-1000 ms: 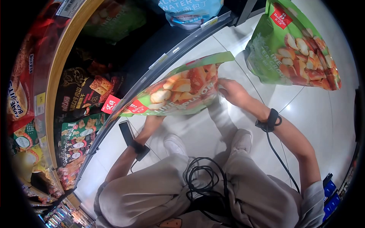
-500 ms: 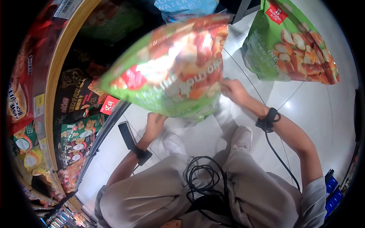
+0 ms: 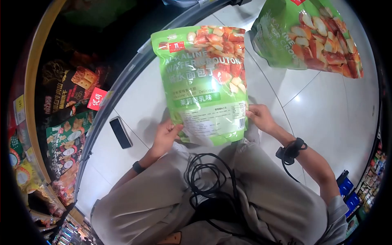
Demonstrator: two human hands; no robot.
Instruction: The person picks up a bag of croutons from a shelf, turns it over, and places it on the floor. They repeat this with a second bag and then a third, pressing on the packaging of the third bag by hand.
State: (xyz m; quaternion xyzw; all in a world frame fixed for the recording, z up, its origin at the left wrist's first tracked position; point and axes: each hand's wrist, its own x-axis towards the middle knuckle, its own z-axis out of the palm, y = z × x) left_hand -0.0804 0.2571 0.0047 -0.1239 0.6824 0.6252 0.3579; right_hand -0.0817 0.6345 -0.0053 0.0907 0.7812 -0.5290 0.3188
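Observation:
A green bag of croutons (image 3: 200,85) stands nearly upright before me, its printed front facing my view. My left hand (image 3: 166,136) pinches the bag's lower left edge between thumb and fingers. On the opposite side, my right hand (image 3: 261,118) grips the lower right edge, beside the barcode. The fingertips behind the bag are hidden. Another green crouton bag (image 3: 314,38) of the same design stands on the floor at the upper right, apart from my hands.
A store shelf (image 3: 34,77) with packaged snacks (image 3: 69,143) curves along the left. A phone (image 3: 121,132) lies on the tiled floor (image 3: 318,106). Coiled black cable (image 3: 208,175) rests across my lap. Blue boxes (image 3: 349,196) stand at the lower right.
The held bag has swung from a tilted position to nearly upright, its front now readable. Both hands have lowered slightly with it, and my view has shifted.

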